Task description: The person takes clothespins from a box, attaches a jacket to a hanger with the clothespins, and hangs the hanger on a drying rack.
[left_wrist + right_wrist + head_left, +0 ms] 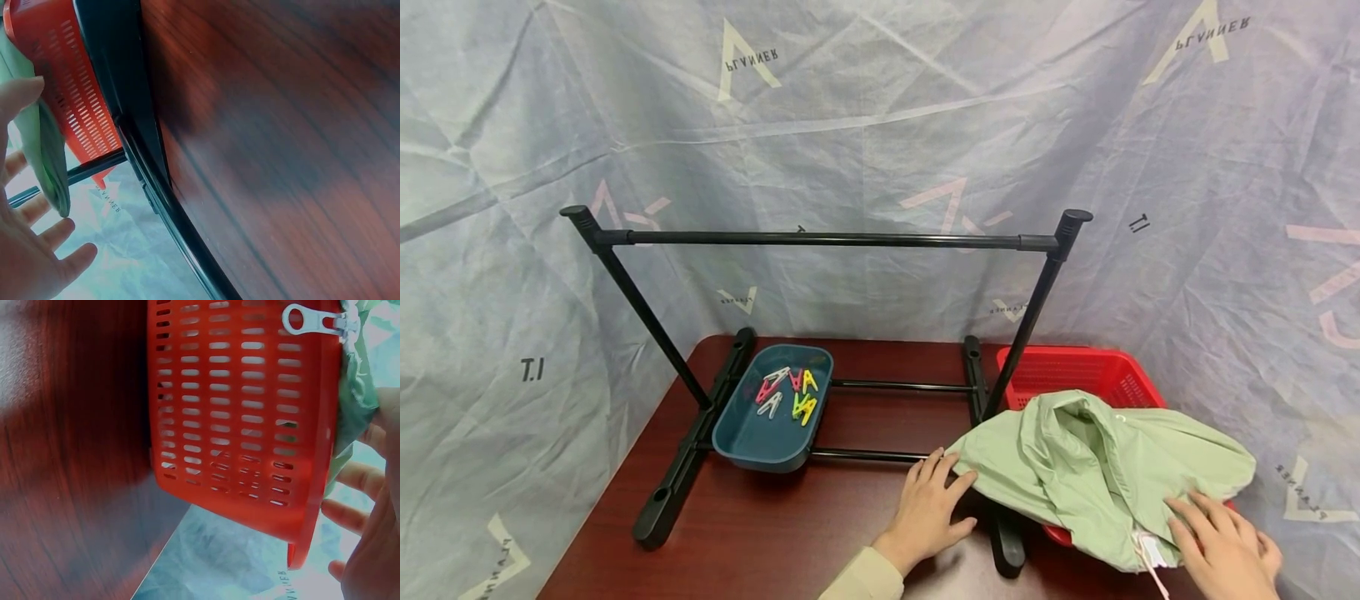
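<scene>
A light green zip-up garment [1075,467], seemingly a jacket, lies bunched over the red basket [1075,371] at the right. My left hand [928,504] is at the garment's left end with its fingers spread. In the left wrist view, the cloth's edge [47,150] hangs between the thumb and the fingers, which look straight. On the garment's right side, my right hand [1221,542] rests with relaxed fingers. A white zipper pull [306,320] hangs over the basket's rim in the right wrist view. Part of the right hand's contact with the cloth is hidden there.
A black rack [827,239] stands on the dark red table [850,517], its right foot beside the basket. Inside the rack's left side, a blue tray [745,442] holds several colored clothespins [803,408]. Printed grey cloth [865,150] hangs behind and at the sides.
</scene>
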Demonstrator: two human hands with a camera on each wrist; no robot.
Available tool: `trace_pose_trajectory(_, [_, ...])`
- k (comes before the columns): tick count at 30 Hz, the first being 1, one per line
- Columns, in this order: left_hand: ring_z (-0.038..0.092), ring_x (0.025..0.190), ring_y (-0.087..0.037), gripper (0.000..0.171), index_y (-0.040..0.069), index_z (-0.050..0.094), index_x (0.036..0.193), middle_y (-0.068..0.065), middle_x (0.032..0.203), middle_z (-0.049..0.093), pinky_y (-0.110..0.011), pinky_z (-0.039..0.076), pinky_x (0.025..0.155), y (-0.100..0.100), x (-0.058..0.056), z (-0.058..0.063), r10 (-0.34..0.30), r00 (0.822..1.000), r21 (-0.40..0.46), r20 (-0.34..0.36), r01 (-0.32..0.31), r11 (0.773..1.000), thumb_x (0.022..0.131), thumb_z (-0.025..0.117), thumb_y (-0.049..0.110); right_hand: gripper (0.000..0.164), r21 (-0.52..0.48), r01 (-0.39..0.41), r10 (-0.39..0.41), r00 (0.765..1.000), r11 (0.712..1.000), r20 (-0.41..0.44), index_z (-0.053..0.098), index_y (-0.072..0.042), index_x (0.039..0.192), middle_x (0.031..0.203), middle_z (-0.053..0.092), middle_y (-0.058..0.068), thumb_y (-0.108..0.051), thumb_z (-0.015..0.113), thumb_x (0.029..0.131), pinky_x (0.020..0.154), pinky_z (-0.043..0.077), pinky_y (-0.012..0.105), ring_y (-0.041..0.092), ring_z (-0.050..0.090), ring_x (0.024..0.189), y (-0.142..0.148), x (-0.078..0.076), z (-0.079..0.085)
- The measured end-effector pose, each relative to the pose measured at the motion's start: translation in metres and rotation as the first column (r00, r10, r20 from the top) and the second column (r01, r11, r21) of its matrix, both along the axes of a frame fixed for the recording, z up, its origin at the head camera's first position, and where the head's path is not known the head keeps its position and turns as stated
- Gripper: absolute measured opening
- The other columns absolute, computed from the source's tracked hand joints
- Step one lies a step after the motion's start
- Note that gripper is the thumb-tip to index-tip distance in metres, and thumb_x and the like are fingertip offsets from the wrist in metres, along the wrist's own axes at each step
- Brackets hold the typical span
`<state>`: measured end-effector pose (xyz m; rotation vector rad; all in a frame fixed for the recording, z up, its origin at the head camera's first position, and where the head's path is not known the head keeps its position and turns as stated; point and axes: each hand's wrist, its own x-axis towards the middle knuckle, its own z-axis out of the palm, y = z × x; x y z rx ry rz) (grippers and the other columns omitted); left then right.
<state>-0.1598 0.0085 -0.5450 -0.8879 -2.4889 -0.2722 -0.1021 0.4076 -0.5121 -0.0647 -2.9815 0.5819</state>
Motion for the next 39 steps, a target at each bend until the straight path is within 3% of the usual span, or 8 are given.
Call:
trace_pose_trajectory(5, [0.049,0.128,-0.031,0.053,0.026,0.063,0.128,-0.008,0.134,0.052,-0.045,0.044,0.098,0.001,-0.001,0.000,0.003,1.000,0.027,-0.013,-0.003,1.000,0.081,0.077,0.047,0.050,-0.004,-0.013,0.013,0.999,1.000,0.049,0.058,-0.002,0.130,0.134,0.042,0.031,-0.037,0.030,0.109,0.084,0.005,0.075,0.056,0.029,0.116,0.004,0.001,0.000])
trace_pose_trajectory(12, [0.051,0.123,-0.031,0.042,0.025,0.067,0.120,-0.008,0.129,0.055,-0.045,0.046,0.094,0.004,-0.004,0.002,0.002,0.999,0.072,-0.040,0.001,0.997,0.084,0.076,0.044,0.043,0.009,-0.033,0.033,0.999,0.999,-0.025,0.060,-0.001,0.128,0.134,0.046,0.029,-0.030,0.034,0.108,0.083,0.008,0.075,0.050,0.037,0.116,0.012,0.001,-0.007])
trace_pose_trajectory(15, [0.051,0.122,-0.029,0.035,0.026,0.069,0.116,-0.007,0.127,0.056,-0.044,0.046,0.093,0.006,-0.006,0.003,0.002,0.999,0.083,-0.047,0.002,0.997,0.086,0.074,0.044,0.042,0.006,-0.058,0.058,0.998,0.998,-0.017,0.061,0.000,0.128,0.134,0.047,0.030,-0.026,0.033,0.108,0.083,0.011,0.074,0.050,0.039,0.117,0.017,0.000,-0.008])
trace_pose_trajectory(21, [0.051,0.117,-0.026,0.028,0.027,0.070,0.107,-0.004,0.121,0.057,-0.041,0.045,0.090,0.009,-0.009,0.002,0.019,0.997,0.089,-0.075,-0.012,0.996,0.086,0.074,0.044,0.038,0.031,-0.111,0.110,0.994,0.993,0.027,0.058,0.001,0.129,0.134,0.046,0.029,-0.007,0.037,0.099,0.080,0.018,0.071,0.048,0.041,0.118,0.023,-0.002,-0.007])
trace_pose_trajectory(25, [0.051,0.115,-0.025,0.025,0.029,0.070,0.103,-0.003,0.118,0.058,-0.040,0.045,0.089,0.011,-0.011,0.001,0.034,0.996,0.096,-0.082,-0.026,0.995,0.085,0.074,0.044,0.038,0.044,-0.127,0.126,0.992,0.991,0.021,0.057,0.001,0.129,0.134,0.045,0.027,-0.004,0.041,0.095,0.079,0.019,0.072,0.049,0.040,0.117,0.024,-0.003,-0.006])
trace_pose_trajectory(31, [0.052,0.114,-0.024,0.024,0.029,0.070,0.101,-0.001,0.115,0.059,-0.040,0.044,0.089,0.016,-0.013,0.000,0.053,0.993,0.107,-0.105,-0.041,0.993,0.084,0.074,0.045,0.033,0.085,-0.138,0.143,0.989,0.987,-0.045,0.058,-0.005,0.126,0.130,0.049,0.024,-0.016,0.056,0.095,0.078,0.023,0.070,0.047,0.045,0.113,0.028,0.000,-0.006])
trace_pose_trajectory(35, [0.054,0.110,-0.024,0.023,0.029,0.070,0.098,-0.001,0.111,0.059,-0.038,0.045,0.087,0.018,-0.014,-0.002,0.067,0.988,0.127,-0.138,-0.050,0.991,0.081,0.077,0.043,0.044,0.117,-0.151,0.154,0.988,0.982,-0.011,0.057,-0.007,0.127,0.131,0.049,0.023,-0.032,0.066,0.092,0.079,0.025,0.071,0.047,0.046,0.113,0.030,0.000,-0.005])
trace_pose_trajectory(39, [0.055,0.108,-0.022,0.021,0.029,0.070,0.094,0.001,0.108,0.060,-0.037,0.045,0.084,0.019,-0.015,-0.005,0.077,0.983,0.158,-0.169,-0.050,0.986,0.079,0.079,0.040,0.052,0.122,-0.155,0.158,0.987,0.980,-0.018,0.057,-0.007,0.127,0.132,0.048,0.022,-0.037,0.072,0.087,0.079,0.024,0.072,0.047,0.046,0.113,0.029,0.002,-0.005])
